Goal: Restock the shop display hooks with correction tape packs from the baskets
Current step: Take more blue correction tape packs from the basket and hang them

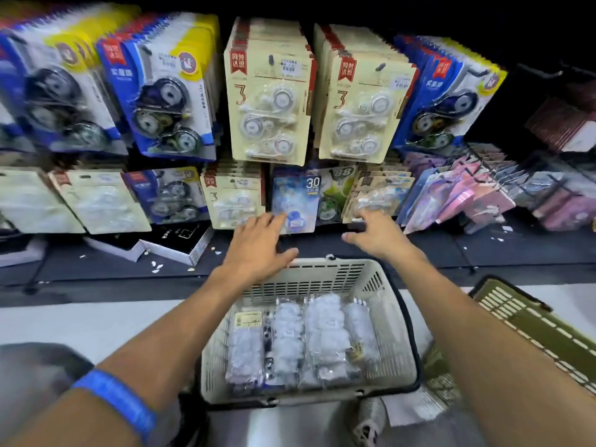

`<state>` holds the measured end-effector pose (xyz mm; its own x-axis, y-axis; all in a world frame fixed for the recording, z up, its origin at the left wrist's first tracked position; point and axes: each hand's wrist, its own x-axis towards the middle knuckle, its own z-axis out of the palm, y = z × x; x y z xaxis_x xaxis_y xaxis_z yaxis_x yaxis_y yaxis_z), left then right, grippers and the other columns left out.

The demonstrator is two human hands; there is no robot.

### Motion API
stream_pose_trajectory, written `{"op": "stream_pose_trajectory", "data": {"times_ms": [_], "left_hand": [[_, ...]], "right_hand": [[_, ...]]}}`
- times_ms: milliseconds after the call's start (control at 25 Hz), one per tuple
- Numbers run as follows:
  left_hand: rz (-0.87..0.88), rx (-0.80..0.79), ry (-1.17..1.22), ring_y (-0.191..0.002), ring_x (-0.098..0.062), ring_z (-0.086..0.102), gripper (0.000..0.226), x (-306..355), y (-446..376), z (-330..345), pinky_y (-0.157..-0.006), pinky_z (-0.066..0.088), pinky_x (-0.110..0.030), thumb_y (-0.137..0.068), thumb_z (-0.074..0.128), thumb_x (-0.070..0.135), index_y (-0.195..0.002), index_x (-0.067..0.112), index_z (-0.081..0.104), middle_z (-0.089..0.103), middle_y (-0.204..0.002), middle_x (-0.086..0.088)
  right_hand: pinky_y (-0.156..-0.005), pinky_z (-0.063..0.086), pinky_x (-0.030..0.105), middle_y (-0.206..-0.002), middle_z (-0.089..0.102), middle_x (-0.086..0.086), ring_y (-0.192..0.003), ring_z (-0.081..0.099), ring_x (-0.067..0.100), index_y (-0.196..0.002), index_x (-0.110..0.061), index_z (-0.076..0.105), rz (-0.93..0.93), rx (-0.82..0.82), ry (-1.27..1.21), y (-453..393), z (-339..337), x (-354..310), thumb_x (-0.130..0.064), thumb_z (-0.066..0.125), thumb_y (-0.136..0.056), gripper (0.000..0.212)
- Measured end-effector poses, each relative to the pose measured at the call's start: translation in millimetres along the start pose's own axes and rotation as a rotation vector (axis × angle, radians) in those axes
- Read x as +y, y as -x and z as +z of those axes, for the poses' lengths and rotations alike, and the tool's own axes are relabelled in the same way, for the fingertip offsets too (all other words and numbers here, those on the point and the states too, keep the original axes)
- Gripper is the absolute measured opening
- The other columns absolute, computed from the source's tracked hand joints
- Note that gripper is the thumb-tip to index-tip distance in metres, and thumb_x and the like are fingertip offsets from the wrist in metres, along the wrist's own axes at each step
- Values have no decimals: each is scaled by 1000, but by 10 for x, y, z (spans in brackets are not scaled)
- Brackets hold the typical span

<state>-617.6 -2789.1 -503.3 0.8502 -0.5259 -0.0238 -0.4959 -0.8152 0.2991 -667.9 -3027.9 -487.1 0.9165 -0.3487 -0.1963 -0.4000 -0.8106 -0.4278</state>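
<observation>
While both hands, left (258,241) and right (375,232), are reaching open and empty at frame centre, I am judging the basket (325,272) packs (306,337) light, slippery; pinch edges.

Two baskets: cream (325,272), olive (532,321); two hands: left (258,243), right (375,232).

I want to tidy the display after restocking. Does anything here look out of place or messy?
Yes. Small white scraps lie scattered on the dark shelf below the hooks. A black box lies flat and askew there, not hung. The lower-row packs at the left hang tilted, not straight.
</observation>
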Motion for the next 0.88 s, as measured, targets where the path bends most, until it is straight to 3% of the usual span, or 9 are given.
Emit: {"op": "stream_pose_trajectory", "data": {"times_ms": [160,320,440,560,680,760,840,880], "left_hand": [[-229,-290,115,-135,-33,46,68,-494,550,768,-109,42,-40,-94,64,40,-154,18,37,48,-150,-12],[-438,-547,216,-148,-32,33,83,-811,904,1439,-118,35,-37,-96,63,37,-162,14,18,29,-164,-13],[-602,-548,373,-148,-32,34,93,-904,920,1858,-117,35,-35,-94,64,36,-163,16,6,24,-166,-13],[-763,-472,546,-136,-39,48,106,-877,863,2161,-110,45,-45,-81,66,38,-162,19,0,35,-159,-17],[-851,-293,615,-108,-41,65,107,-893,758,2441,-86,59,-53,-72,71,42,-156,32,5,55,-136,-17],[-899,-224,619,-96,-40,68,108,-931,713,2642,-72,61,-54,-67,80,45,-150,40,11,58,-126,-9],[-908,-207,654,-92,-37,69,101,-897,681,2589,-68,62,-54,-70,86,44,-146,39,19,63,-116,-6],[-931,-217,689,-88,-35,69,96,-860,656,2504,-67,62,-52,-72,86,42,-144,34,22,64,-108,-5]], "right_hand": [[-95,45,31,-129,65,7,-118,60,26,-129,-14,62,-90,-201,-49,318,1011,-188,-29,70,-90,43],[-97,47,32,-138,59,6,-123,56,26,-137,-19,54,-90,-448,79,512,2073,-28,-28,64,-92,47],[-109,37,38,-147,49,5,-135,42,28,-142,-17,48,-312,-418,246,480,2498,-115,-19,59,-90,53],[-112,33,38,-147,45,8,-138,39,28,-131,-10,57,-508,-457,301,360,2741,-294,-24,61,-88,46],[-93,46,36,-130,56,11,-113,60,30,-128,-8,52,-510,-463,367,170,2803,-290,-24,55,-94,37],[-93,45,29,-118,66,10,-107,62,26,-121,-10,59,-475,-469,481,96,2814,-224,-27,55,-96,30],[-97,36,14,-115,69,9,-108,61,23,-117,-10,64,-313,-491,525,55,2778,-177,-22,57,-96,25],[-100,36,18,-114,69,6,-107,62,21,-116,-12,65,-265,-514,556,32,2757,-160,-17,60,-95,22]]}}
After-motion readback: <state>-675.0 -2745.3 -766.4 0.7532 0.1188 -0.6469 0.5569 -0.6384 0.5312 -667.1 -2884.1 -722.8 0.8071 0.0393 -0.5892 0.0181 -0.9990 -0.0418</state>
